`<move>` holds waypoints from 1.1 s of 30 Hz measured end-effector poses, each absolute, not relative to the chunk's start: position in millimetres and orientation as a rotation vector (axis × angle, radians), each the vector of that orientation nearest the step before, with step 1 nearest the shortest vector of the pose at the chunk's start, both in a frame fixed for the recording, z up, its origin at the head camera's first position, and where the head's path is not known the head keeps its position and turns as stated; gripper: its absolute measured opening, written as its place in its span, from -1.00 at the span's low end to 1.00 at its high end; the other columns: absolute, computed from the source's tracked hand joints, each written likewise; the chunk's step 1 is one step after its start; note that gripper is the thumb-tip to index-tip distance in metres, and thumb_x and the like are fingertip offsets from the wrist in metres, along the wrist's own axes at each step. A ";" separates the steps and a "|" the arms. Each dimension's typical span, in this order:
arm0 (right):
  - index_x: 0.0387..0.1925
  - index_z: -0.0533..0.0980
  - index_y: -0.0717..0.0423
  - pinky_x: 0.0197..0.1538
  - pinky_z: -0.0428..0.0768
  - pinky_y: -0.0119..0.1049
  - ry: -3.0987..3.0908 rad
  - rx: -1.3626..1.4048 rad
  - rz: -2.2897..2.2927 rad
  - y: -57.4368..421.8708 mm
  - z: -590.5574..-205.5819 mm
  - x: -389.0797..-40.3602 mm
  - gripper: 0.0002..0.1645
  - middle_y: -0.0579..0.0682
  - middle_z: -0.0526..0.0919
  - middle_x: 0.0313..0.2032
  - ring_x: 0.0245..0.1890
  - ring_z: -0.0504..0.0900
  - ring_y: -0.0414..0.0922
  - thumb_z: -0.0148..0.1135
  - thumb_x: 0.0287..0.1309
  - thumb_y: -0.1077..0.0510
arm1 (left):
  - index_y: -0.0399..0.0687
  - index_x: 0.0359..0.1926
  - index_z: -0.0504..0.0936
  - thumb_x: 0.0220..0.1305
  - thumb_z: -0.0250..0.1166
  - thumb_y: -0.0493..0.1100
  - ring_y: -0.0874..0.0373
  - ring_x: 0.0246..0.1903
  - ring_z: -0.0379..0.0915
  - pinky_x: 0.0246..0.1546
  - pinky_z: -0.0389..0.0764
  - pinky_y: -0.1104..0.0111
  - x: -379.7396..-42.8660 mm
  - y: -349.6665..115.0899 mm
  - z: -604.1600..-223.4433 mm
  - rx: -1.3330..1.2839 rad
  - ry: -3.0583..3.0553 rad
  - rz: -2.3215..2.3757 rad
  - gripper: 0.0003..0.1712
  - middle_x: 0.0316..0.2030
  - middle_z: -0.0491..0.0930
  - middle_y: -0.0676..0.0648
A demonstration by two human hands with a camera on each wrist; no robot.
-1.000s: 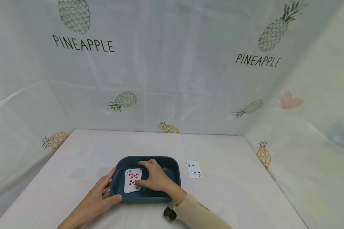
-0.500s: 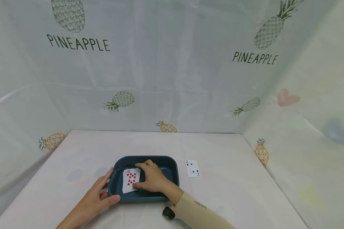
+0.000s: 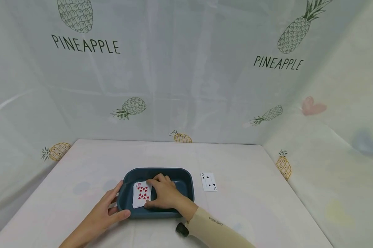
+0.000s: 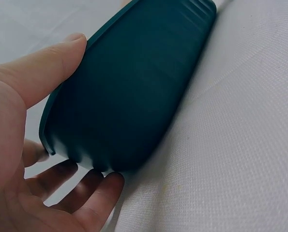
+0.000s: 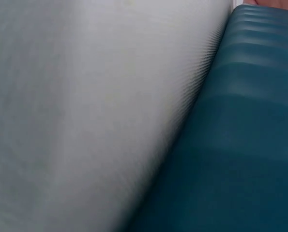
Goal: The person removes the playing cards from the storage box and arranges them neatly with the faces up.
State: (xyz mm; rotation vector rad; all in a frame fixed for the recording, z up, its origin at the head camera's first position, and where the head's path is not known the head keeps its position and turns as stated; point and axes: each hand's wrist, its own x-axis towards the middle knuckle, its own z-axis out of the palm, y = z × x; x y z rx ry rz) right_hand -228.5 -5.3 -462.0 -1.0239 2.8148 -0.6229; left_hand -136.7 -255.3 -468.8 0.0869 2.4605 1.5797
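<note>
A blue tray [image 3: 186, 186] stands on the white-covered table. Its left end is held by my left hand [image 3: 105, 212], thumb near the front corner and fingers along the side. In the left wrist view, the left hand [image 4: 52, 159] has its fingertips against the tray's outer wall [image 4: 129, 82]. Inside the tray lies a stack of playing cards [image 3: 140, 196], ten of hearts on top. My right hand [image 3: 166, 194] reaches over the tray's front rim and holds the stack's right side, thumb at the near corner, index finger at the far one. Its other fingertips are partly hidden.
A single two of spades [image 3: 209, 182] lies face up on the table, right of the tray. A black wrist device [image 3: 182, 229] sits at the right cuff. Pineapple-printed cloth hangs behind and at both sides. The right wrist view shows the tray's ribbed outer wall [image 5: 240, 130].
My right thumb has slid off the top card's face toward the stack's near edge, uncovering more hearts. The left hand stays on the tray. The head view has shifted slightly.
</note>
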 end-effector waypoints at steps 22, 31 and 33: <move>0.49 0.47 -0.02 0.11 0.53 -0.20 2.788 -1.031 -0.618 -6.2 -458.7 -228.5 -0.01 -0.05 0.49 0.23 0.10 0.40 -0.15 0.67 0.06 -0.16 | 0.22 0.75 -0.16 0.42 0.46 0.04 -0.34 0.51 0.20 0.21 0.65 0.37 -136.8 -255.3 -469.5 0.097 2.456 1.601 0.18 0.59 0.02 -0.27; 0.49 0.47 0.01 0.17 0.50 -0.19 2.768 -0.961 -0.683 -5.6 -459.1 -228.9 0.04 -0.06 0.40 0.12 0.07 0.36 -0.17 0.71 0.00 -0.15 | 0.20 0.75 -0.15 0.38 0.47 0.07 -0.34 0.50 0.21 0.24 0.66 0.26 -138.0 -255.3 -470.4 0.079 2.484 1.565 0.20 0.59 0.03 -0.27; 0.47 0.48 0.00 0.16 0.50 -0.18 2.768 -0.959 -0.696 -5.3 -458.4 -228.6 0.03 -0.07 0.40 0.11 0.07 0.36 -0.17 0.72 -0.02 -0.14 | 0.20 0.75 -0.16 0.40 0.47 0.06 -0.34 0.50 0.21 0.24 0.65 0.28 -138.2 -255.3 -470.2 0.092 2.485 1.572 0.19 0.58 0.04 -0.28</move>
